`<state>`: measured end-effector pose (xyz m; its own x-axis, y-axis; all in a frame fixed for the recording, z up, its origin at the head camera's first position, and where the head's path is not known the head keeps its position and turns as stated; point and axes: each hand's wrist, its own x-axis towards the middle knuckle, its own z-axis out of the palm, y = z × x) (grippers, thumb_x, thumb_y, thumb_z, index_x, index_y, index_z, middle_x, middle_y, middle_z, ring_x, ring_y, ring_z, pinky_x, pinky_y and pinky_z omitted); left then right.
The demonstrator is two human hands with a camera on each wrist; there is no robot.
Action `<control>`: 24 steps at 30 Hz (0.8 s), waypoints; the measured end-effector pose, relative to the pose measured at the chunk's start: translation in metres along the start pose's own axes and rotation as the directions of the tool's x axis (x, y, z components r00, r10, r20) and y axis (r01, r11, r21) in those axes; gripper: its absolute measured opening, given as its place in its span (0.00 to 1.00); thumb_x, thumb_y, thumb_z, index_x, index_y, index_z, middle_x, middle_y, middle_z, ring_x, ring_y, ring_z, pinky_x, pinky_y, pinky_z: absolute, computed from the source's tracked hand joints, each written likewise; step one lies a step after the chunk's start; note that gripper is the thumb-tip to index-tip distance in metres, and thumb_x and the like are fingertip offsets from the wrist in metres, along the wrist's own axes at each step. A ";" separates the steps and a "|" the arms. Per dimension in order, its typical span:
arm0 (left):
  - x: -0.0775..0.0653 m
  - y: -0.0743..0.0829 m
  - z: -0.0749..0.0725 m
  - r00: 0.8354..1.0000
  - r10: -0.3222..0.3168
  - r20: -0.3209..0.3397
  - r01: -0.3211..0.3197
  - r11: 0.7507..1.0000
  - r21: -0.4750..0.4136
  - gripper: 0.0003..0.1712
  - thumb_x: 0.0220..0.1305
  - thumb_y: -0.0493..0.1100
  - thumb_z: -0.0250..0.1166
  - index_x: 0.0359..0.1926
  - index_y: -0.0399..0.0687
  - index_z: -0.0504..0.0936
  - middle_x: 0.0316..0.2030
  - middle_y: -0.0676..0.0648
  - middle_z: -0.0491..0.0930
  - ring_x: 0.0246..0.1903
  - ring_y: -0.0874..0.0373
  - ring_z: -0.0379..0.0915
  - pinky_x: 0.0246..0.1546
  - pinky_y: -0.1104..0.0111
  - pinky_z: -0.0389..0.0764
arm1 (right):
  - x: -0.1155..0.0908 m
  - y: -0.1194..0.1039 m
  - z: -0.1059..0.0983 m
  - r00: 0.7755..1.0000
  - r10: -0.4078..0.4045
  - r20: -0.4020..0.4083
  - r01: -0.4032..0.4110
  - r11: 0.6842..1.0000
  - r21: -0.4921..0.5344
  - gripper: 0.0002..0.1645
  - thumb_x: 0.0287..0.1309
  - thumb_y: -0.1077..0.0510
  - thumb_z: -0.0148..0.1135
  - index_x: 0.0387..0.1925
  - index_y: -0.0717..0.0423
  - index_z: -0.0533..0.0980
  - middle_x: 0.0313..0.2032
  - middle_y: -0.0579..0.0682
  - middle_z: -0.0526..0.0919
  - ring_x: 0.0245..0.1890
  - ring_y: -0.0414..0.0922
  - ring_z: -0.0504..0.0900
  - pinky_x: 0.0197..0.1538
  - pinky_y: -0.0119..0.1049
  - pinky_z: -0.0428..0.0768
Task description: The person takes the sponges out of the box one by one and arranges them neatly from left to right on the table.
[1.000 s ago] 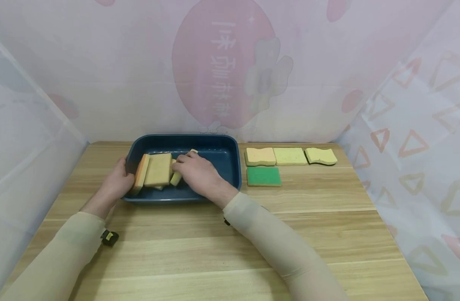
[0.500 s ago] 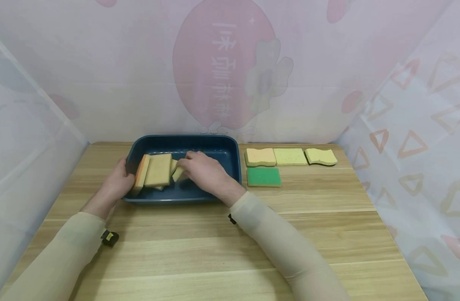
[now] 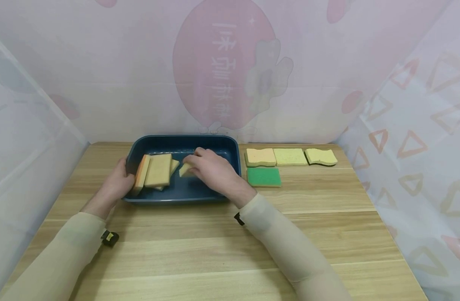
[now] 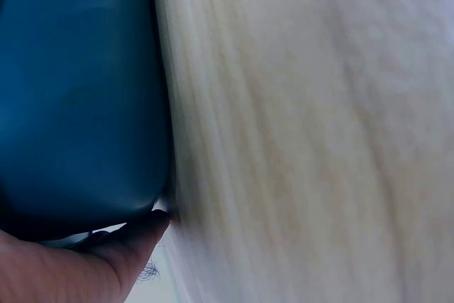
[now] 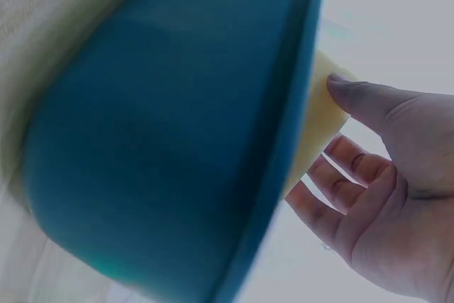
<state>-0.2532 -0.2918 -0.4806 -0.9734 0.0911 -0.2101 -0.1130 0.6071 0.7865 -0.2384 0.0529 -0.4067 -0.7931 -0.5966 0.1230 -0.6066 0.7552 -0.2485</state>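
Note:
A dark blue plastic tub (image 3: pixel 177 201) stands at the back of the wooden table, left of the middle. My left hand (image 3: pixel 117 182) holds its left end; in the left wrist view a digit (image 4: pixel 138 243) touches the tub's lower corner. Inside the tub, my right hand (image 3: pixel 215 169) pinches a pale yellow sponge (image 3: pixel 185 170), partly hidden by the fingers. The right wrist view shows the thumb against this sponge (image 5: pixel 317 129), above the tub's rim. To its left lie a flat yellow sponge (image 3: pixel 157 170) and an orange-backed sponge (image 3: pixel 141 173) on edge, with others partly hidden beneath.
Right of the tub, three sponges form a back row: a peach one (image 3: pixel 260 157), a light yellow one (image 3: pixel 290 156) and a wavy dark-backed one (image 3: pixel 321 156). In front of the peach one lies a green-topped sponge (image 3: pixel 264 177). Printed cloth walls (image 3: pixel 139 83) surround the table.
My right hand has moved right inside the tub with the yellow sponge, away from the other sponges. The left hand and the tub have stayed in place.

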 end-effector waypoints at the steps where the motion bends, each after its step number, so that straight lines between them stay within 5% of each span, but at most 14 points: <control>1: 0.000 0.000 0.000 1.000 -0.001 0.000 0.001 1.000 0.000 0.47 0.83 0.30 0.41 0.93 0.24 0.31 0.90 0.14 0.42 0.91 0.14 0.38 0.91 0.22 0.48 | -0.001 0.001 -0.002 1.000 -0.002 -0.009 0.002 1.000 0.000 0.21 0.90 0.49 0.65 0.75 0.38 0.87 0.60 0.45 0.88 0.54 0.43 0.86 0.54 0.39 0.90; 24: -0.002 0.000 -0.002 1.000 -0.007 0.007 0.007 1.000 0.010 0.48 0.84 0.31 0.41 0.93 0.26 0.29 0.91 0.15 0.39 0.92 0.15 0.35 0.91 0.22 0.47 | -0.038 0.028 -0.042 0.987 0.058 -0.149 -0.048 0.997 0.067 0.20 0.83 0.48 0.72 0.69 0.46 0.89 0.56 0.49 0.90 0.52 0.49 0.88 0.56 0.43 0.92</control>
<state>-0.2520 -0.2932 -0.4787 -0.9713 0.0920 -0.2195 -0.1177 0.6158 0.7791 -0.2276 0.1076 -0.3779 -0.8261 -0.5049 0.2504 -0.5627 0.7630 -0.3182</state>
